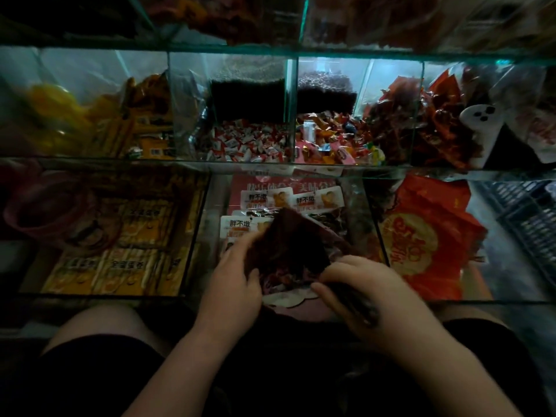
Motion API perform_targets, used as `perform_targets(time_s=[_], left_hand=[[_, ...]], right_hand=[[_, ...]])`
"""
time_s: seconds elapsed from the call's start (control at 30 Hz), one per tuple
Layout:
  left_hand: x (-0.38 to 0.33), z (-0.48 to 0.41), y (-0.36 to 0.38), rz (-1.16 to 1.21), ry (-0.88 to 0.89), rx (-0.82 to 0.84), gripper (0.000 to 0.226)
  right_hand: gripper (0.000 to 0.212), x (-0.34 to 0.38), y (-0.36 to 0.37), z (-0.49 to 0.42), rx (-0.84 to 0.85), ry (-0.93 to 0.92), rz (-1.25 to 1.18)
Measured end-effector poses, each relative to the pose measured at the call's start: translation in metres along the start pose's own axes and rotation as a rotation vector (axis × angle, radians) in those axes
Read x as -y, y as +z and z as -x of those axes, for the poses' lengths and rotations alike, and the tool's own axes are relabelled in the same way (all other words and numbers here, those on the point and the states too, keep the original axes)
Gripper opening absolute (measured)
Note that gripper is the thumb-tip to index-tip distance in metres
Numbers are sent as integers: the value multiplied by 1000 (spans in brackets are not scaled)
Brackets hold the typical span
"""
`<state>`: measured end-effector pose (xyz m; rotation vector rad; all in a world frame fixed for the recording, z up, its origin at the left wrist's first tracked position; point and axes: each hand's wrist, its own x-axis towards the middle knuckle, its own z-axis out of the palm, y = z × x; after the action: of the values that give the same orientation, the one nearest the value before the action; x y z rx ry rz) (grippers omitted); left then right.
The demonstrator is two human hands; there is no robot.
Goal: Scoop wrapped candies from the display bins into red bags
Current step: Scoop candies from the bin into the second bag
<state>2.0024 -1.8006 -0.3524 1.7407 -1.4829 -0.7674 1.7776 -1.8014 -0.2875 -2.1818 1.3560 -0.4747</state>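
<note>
A person's bare knee [99, 326] and dark shorts fill the bottom of the frame in dim light, with both forearms reaching up toward the centre. The left hand [233, 278] curls its fingers round the left edge of a crumpled, dark red bag [285, 245], while the right hand [373, 296] pinches the bag's wrinkled right edge between thumb and fingers. The thin, creased bag stands just above the middle of the frame's lower half, its peak pointing upward over the centre glass bin [200, 236]. Flat packets with white printed labels [301, 198] lie in that bin behind the bag. To the left, a neighbouring glass compartment holds flat yellow rectangular packets [120, 254] in rows; to the right, glossy red bags with a round gold design [421, 236] are heaped. A dark blue slatted crate [529, 212] shows at the right edge. Beyond, in the next tier across the middle of the frame, small red-and-white twist-wrapped candies [243, 142] fill one clear compartment, just beside a bin of mixed, brightly coloured wrapped candies [331, 145]. Shiny red foil wrappers [421, 127] crowd the bin to their right, and long yellow packs [141, 121] lean in the bin at the left. The topmost tier along the upper edge is too dark and blurred to tell its contents
</note>
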Motion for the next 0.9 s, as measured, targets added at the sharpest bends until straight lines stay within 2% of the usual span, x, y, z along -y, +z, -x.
perform_targets(time_s=[0.07, 0.13, 0.2, 0.3, 0.43, 0.5, 0.6, 0.73, 0.83, 0.9], left_hand=[[0, 4, 4, 17, -11, -19, 62], [-1, 6, 7, 45, -18, -21, 62], [-2, 8, 9, 71, -13, -23, 64], [-3, 9, 11, 116, -14, -35, 66], [-2, 7, 9, 153, -33, -65, 66], [-1, 6, 9, 150, -35, -74, 66], [-3, 6, 10, 168, -17, -60, 67], [-1, 7, 11, 208, -38, -69, 65], [0, 8, 10, 214, -49, -88, 62], [1, 7, 9, 213, -39, -100, 63]], right_hand=[[21, -3, 19, -12, -18, 96, 150], [23, -6, 44, -24, -164, 135, 155], [26, -4, 61, -29, -300, 192, 25], [30, -3, 73, -30, -364, 346, -226], [23, -13, 61, -23, -572, 507, -585], [26, -12, 60, -21, -554, 553, -628], [32, -5, 73, -21, -459, 473, -475], [29, 3, 85, -26, -318, 380, -477], [39, 0, 72, -27, -410, 504, -580], [38, -2, 57, -24, -493, 577, -689]])
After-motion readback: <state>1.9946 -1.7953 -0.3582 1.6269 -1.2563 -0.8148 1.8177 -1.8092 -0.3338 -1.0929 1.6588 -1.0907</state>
